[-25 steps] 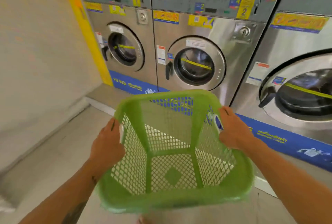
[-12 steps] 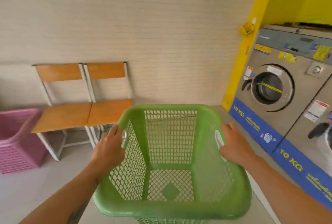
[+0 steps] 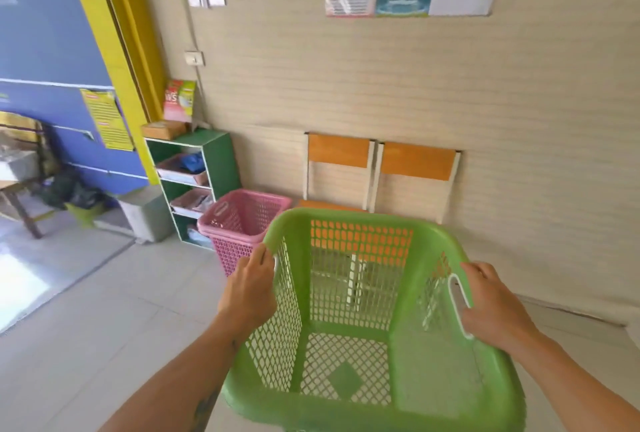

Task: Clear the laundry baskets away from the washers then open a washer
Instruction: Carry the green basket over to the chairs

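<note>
I hold an empty green mesh laundry basket (image 3: 367, 407) in front of me, off the floor. My left hand (image 3: 250, 293) grips its left rim and my right hand (image 3: 493, 307) grips the handle slot on its right side. A pink mesh laundry basket (image 3: 239, 223) stands on the floor ahead, just left of the green one, beside the shelf. No washer is in view.
Two orange-and-white chairs (image 3: 381, 168) stand against the beige wall behind the baskets. A green shelf unit (image 3: 221, 161) with trays stands left of the pink basket, a grey box (image 3: 145, 213) beside it. The open doorway is at far left; tiled floor (image 3: 104, 320) lies lower left.
My view has swung left, away from the washers, which have left the frame. The green basket stays in both hands; the pink basket and chairs now lie straight ahead.
</note>
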### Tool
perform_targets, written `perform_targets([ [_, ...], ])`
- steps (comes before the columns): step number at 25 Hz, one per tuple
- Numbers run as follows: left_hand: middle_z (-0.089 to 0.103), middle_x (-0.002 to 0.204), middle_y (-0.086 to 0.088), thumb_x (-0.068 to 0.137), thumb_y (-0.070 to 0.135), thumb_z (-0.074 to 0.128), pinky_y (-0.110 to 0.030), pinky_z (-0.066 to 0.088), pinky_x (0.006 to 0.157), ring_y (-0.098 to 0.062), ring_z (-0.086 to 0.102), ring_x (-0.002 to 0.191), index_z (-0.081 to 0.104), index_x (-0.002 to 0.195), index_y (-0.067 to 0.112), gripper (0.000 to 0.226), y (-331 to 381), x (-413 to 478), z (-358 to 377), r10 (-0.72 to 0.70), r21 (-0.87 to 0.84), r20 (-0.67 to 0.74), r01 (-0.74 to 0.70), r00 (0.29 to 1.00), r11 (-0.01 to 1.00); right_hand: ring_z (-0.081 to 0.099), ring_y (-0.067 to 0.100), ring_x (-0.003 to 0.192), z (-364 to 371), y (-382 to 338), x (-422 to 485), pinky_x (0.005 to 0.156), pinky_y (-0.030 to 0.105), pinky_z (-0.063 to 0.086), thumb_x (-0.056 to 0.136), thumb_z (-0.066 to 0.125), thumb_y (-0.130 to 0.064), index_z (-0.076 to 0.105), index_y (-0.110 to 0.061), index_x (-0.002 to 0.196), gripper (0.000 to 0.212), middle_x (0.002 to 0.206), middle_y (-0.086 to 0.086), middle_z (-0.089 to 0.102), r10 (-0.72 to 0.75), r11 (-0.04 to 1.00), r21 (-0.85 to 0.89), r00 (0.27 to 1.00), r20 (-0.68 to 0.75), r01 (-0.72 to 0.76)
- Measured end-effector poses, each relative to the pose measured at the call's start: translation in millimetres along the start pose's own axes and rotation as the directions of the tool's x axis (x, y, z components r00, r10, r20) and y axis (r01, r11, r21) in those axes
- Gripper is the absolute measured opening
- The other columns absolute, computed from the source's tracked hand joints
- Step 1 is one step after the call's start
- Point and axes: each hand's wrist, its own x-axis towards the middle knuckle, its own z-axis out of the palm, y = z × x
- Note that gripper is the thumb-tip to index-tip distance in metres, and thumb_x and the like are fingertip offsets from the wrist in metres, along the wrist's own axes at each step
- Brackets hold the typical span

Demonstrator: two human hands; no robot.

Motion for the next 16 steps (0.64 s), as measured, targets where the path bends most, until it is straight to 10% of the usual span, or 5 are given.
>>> perform_targets([
  [5, 0.050, 0.120, 0.001, 0.066, -0.005, 0.050, -0.032, 0.050, 0.061, -0.022, 0.049, 0.089, 0.049, 0.122, 0.008, 0.057, -61.8, 74.0, 5.8, -0.123, 0.067, -0.021, 0.124, 0.992, 0.990, 0.054, 0.028, 0.111, 52.6, -57.7, 128.5, 0.088, 0.038, 0.048, 0.092, 0.052, -0.028, 0.048, -0.013, 0.130, 0.041, 0.130, 0.008, 0.047, -0.146, 0.985, 0.094, 0.989, -0.006, 0.146],
  [9, 0.047, 0.124, 0.003, 0.068, -0.003, 0.048, -0.037, 0.054, 0.069, -0.024, 0.049, 0.105, 0.048, 0.122, 0.011, 0.056, -107.3, 136.1, 5.1, -0.246, 0.088, -0.044, 0.249, 0.968, 0.965, 0.052, 0.017, 0.099, 87.2, -112.6, 235.2, 0.059, 0.021, 0.044, 0.077, 0.061, -0.004, 0.037, -0.014, 0.139, 0.068, 0.136, 0.000, 0.038, -0.234, 0.969, 0.121, 0.962, 0.142, 0.218],
  [16, 0.049, 0.121, 0.000, 0.064, -0.002, 0.053, -0.042, 0.053, 0.076, -0.028, 0.053, 0.103, 0.047, 0.124, 0.010, 0.061, -219.3, 235.9, -3.3, -0.343, 0.057, -0.139, 0.353, 0.929, 0.934, 0.052, 0.020, 0.105, 140.6, -237.6, 383.5, 0.068, 0.023, 0.046, 0.072, 0.062, 0.000, 0.034, -0.010, 0.141, 0.076, 0.136, 0.004, 0.038, -0.386, 0.918, 0.146, 0.914, 0.124, 0.368],
])
